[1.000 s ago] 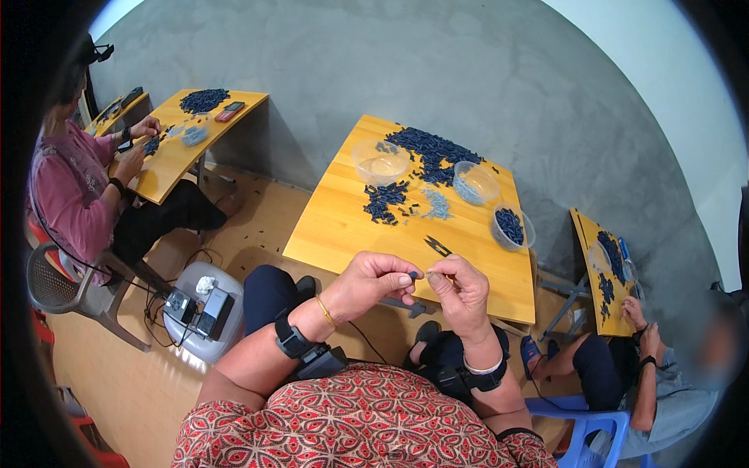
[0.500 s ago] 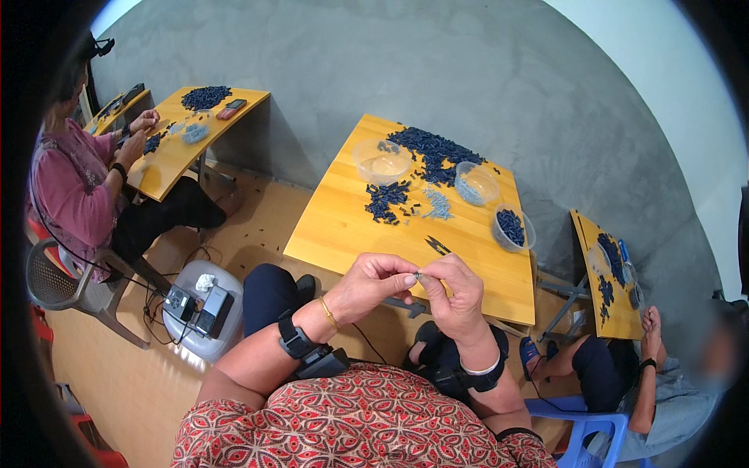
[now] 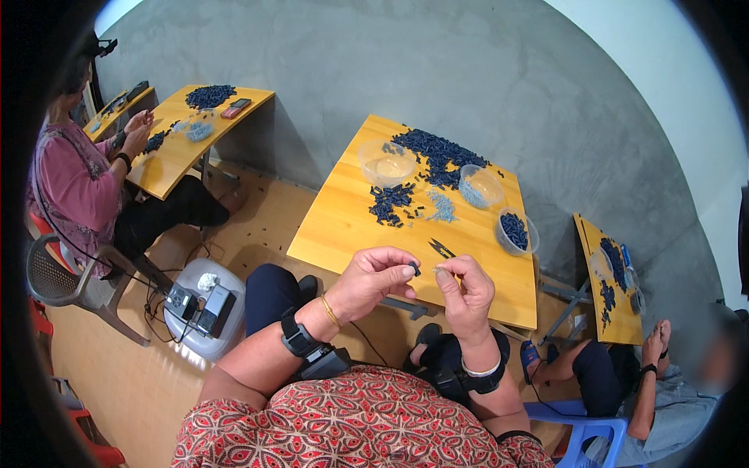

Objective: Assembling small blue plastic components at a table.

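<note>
My left hand (image 3: 376,279) pinches a small dark blue piece (image 3: 414,269) between thumb and fingertips, above the near edge of the yellow table (image 3: 335,234). A short gap to the right, my right hand (image 3: 468,296) has thumb and forefinger pressed together; what they hold, if anything, is too small to name. Just beyond them lie black thread snips (image 3: 441,248) on the tabletop. Farther back are a loose group of dark blue pieces (image 3: 388,204), scattered light blue bits (image 3: 442,207) and a large dark blue heap (image 3: 445,156).
Three clear plastic tubs stand on the table: a left tub (image 3: 382,173), one with light blue bits (image 3: 481,186), and one with dark blue pieces (image 3: 515,232). Co-workers sit at a left table (image 3: 168,175) and a right table (image 3: 624,324). A grey box (image 3: 234,281) carries devices and cables.
My hands have come apart from touching fingertips; the right has moved slightly right. A dark blue piece now shows in my left fingers. The view has shifted slightly.
</note>
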### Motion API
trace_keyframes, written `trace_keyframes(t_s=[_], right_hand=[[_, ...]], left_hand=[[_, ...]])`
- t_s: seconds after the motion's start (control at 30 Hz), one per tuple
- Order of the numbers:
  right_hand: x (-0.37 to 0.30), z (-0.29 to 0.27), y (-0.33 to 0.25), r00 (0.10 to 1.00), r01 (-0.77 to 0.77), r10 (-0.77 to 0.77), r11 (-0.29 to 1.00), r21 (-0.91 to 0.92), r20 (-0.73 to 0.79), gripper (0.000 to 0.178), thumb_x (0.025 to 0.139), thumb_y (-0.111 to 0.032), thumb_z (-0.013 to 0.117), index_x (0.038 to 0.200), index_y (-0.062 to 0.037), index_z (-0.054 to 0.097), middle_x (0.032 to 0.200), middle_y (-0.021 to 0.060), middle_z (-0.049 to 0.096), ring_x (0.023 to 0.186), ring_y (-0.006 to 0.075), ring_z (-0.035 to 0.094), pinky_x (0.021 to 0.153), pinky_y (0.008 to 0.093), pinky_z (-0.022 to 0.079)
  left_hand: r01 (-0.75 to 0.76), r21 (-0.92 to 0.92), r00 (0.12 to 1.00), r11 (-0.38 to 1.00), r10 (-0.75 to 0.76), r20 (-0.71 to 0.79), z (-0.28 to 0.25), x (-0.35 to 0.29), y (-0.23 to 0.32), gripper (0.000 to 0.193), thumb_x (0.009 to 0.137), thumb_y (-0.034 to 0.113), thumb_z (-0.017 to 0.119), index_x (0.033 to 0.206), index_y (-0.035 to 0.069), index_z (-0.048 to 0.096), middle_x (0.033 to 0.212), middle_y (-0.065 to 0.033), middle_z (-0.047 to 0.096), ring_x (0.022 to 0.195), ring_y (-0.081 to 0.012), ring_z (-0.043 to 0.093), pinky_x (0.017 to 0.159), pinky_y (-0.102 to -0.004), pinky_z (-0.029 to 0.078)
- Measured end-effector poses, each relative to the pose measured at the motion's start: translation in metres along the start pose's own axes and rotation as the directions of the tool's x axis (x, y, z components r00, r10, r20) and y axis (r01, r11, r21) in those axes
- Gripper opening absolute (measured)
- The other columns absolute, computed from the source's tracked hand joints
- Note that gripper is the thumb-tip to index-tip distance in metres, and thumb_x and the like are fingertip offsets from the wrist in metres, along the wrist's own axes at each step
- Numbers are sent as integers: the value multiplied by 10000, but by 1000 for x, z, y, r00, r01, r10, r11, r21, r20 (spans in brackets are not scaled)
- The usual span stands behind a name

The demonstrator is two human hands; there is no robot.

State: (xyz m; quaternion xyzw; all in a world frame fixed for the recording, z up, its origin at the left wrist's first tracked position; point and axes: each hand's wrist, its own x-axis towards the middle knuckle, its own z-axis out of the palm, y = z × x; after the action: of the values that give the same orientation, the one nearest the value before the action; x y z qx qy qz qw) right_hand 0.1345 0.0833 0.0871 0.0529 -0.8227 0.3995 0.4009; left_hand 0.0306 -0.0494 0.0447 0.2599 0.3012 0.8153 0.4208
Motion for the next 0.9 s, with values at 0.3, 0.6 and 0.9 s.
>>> trace_keyframes(t_s=[0.3, 0.6, 0.9], right_hand=[[-5, 7, -3, 999, -22, 20, 998, -65, -30, 40, 778, -14, 588, 785, -11, 549, 671, 82, 537, 591, 180, 521, 559, 263, 421], [-2, 14, -4, 1000, 25, -26, 995, -97, -16, 38, 772, 2, 582, 795, -2, 551, 693, 93, 554, 588, 186, 545, 536, 270, 437], [-4, 18, 6, 992, 104, -114, 980, -170, -48, 79, 747, 22, 585, 807, -18, 552, 693, 95, 545, 603, 225, 540, 539, 292, 438]], left_hand=[[-14, -157, 998, 987, 22, 54, -1, 0, -2, 137, 844, 45, 540, 969, -5, 567, 847, -84, 607, 786, -152, 610, 758, -348, 530], [-10, -191, 1000, 981, 15, 25, 1, 1, -7, 139, 843, 48, 543, 968, -10, 566, 849, -111, 615, 776, -171, 616, 756, -347, 529], [-11, -170, 1000, 985, 8, -18, 2, 1, -9, 119, 840, 55, 551, 930, -14, 585, 828, -112, 618, 737, -163, 618, 716, -328, 541]])
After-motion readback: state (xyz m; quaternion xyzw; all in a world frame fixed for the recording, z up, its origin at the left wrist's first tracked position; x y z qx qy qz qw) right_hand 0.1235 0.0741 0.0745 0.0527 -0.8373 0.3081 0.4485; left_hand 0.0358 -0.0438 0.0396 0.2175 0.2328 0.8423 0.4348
